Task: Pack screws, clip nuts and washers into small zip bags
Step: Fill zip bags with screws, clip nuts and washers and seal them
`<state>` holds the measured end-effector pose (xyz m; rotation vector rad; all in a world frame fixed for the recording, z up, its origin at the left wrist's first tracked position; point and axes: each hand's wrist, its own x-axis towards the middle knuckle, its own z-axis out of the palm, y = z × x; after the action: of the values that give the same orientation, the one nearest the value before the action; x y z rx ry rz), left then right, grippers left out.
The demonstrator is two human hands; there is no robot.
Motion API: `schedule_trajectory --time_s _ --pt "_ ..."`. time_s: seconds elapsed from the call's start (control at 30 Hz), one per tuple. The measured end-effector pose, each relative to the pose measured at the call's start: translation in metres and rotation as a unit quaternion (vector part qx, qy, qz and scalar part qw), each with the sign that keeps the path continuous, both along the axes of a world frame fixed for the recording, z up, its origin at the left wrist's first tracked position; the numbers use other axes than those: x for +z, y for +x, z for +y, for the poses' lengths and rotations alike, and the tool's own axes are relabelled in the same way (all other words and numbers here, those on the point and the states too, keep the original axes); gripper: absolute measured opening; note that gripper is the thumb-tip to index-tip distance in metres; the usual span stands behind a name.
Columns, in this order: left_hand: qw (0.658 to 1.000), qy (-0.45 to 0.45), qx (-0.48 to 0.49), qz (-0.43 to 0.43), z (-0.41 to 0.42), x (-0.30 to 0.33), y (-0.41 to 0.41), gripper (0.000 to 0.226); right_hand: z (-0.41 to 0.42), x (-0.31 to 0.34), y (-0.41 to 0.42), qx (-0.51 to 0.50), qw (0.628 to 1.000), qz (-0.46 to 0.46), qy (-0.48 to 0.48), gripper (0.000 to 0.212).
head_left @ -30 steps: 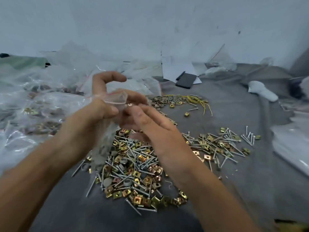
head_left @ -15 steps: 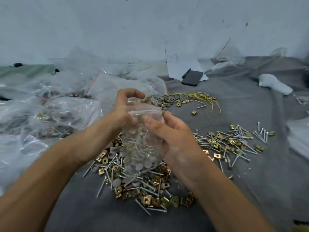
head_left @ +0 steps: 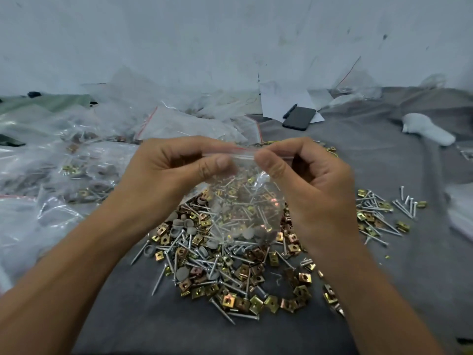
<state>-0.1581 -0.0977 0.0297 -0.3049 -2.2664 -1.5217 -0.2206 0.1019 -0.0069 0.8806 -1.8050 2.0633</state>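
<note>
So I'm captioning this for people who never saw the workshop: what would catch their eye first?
Dead centre, the left hand and right hand pinch the red-striped top of a small zip bag holding screws. Beneath it a big pile of screws, brass-coloured clip nuts and grey washers sprawls over the grey cloth. Filled clear bags heap up at left.
</note>
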Motion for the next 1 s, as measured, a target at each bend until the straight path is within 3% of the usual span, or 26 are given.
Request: schedule_trajectory --time_s 0.17,0.3,0.5,0.77,1.0 --pt "0.999 0.023 -0.016 0.019 0.005 -0.001 0.002 0.021 0.007 0.01 -0.001 -0.006 0.994 0.079 0.076 0.018" --pt "0.999 0.028 -0.015 0.023 0.009 -0.005 0.0 0.014 0.006 0.008 0.001 0.014 0.995 0.063 0.08 0.022" --pt "0.999 0.022 0.003 0.035 0.006 -0.006 -0.001 0.016 0.013 0.012 -0.002 0.03 0.995 0.053 0.082 0.013" --pt "0.998 0.03 0.034 0.046 0.006 -0.005 -0.001 0.013 0.022 0.016 -0.005 -0.011 0.983 0.088 0.16 0.011" --pt "0.998 0.033 0.041 0.046 0.011 -0.007 -0.003 0.012 0.018 0.015 -0.003 0.0 0.988 0.079 0.131 0.01"
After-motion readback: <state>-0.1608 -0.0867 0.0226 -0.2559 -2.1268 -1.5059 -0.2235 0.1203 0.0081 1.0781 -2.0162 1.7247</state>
